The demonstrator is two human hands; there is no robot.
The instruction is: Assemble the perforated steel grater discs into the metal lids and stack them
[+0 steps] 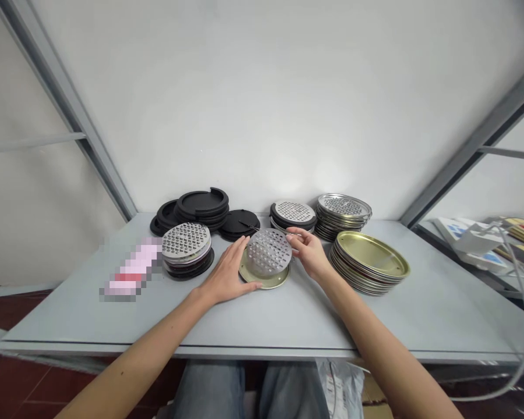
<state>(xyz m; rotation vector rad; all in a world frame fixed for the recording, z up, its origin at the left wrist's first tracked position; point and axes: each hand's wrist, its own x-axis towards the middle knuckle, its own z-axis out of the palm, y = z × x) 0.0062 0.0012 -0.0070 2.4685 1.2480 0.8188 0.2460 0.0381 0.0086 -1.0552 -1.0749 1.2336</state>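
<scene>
A round perforated metal grater disc (269, 251) sits tilted over a shallow gold-coloured round tray (268, 284), whose front rim shows below it. My left hand (229, 270) lies along the left side of the tray, fingers stretched out and thumb apart at the front rim. On the other side, my right hand (308, 250) has its thumb and fingers closed at the upper right edge of the grater disc. A thin dark strip behind the disc is too small to make out.
To the left stands a stack topped by a grater disc (186, 240), with black round rings (203, 203) behind. Flat black discs (240, 222), a slotted disc stack (294, 212) and grater plates (343, 205) line the wall. Gold trays (371, 256) are piled right. A pink item (137, 267) is pixelated.
</scene>
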